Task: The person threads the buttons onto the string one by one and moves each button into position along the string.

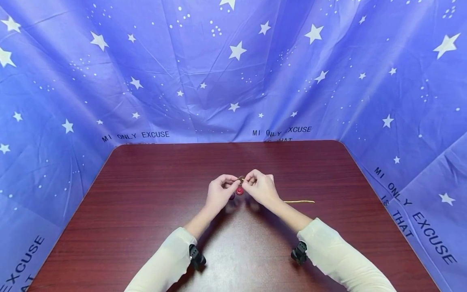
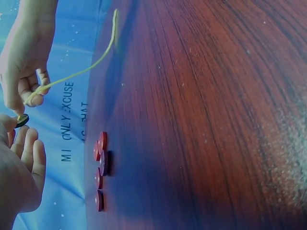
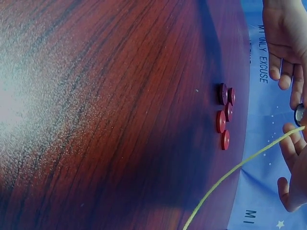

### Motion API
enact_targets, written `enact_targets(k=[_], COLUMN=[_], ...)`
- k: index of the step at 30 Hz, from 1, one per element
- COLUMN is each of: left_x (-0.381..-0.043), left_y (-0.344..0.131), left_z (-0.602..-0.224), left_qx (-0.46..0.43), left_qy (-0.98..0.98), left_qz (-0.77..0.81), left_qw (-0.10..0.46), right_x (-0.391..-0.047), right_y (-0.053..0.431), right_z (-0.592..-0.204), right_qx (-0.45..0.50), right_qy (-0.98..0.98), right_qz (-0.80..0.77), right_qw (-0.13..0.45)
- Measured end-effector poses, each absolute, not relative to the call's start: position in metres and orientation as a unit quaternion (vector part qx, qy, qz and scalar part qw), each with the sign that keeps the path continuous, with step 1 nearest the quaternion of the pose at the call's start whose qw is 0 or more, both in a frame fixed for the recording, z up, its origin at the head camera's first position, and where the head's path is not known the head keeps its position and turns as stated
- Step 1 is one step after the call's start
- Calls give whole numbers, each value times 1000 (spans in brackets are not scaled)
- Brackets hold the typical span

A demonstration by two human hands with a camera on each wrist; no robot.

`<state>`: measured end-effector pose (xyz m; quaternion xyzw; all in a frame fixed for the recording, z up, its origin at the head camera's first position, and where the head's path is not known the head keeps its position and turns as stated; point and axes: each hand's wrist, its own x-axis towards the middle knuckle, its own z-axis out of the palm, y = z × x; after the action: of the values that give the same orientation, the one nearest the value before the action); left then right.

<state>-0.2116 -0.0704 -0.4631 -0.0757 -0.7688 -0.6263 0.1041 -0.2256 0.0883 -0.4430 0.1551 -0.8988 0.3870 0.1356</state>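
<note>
Between the fingertips of my left hand (image 1: pixel 219 192) is a dark round button (image 2: pixel 22 120), pinched above the table. My right hand (image 1: pixel 262 190) meets it from the other side, pinching a yellow cord (image 3: pixel 225 176) at the button. Whether the cord passes through a hole is hidden by the fingers. From the right hand the cord trails down to the right, as the left wrist view shows. Under the hands lie several loose red buttons (image 3: pixel 220 121) and a dark purple button (image 3: pixel 223 94), grouped closely on the table.
The reddish-brown wooden table (image 1: pixel 146 194) spreads around both hands. A blue cloth with white stars and lettering (image 1: pixel 204 73) hangs behind and at the sides. Each sleeve carries a small black wrist device (image 1: pixel 197 256).
</note>
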Motion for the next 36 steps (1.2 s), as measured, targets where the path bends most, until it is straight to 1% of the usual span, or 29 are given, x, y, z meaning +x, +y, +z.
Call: enact_targets(k=[9, 19, 29, 36], left_x=[-211, -210, -211, -209], left_y=[-70, -70, -66, -61], left_z=[-462, -462, -460, -459], left_qx=[-78, -85, -92, -90], left_qy=[-769, -779, -807, -796], left_qz=[-625, -610, -558, -569], left_qw=[109, 118, 171, 188], right_x=[-226, -225, -226, -226], right_y=[87, 86, 85, 85], right_z=[-442, -443, -441, -441], right_qx=[168, 180, 151, 132], right_qy=[-897, -881, -845, -825], right_qz=[386, 413, 506, 545], right_qw=[135, 146, 83, 73])
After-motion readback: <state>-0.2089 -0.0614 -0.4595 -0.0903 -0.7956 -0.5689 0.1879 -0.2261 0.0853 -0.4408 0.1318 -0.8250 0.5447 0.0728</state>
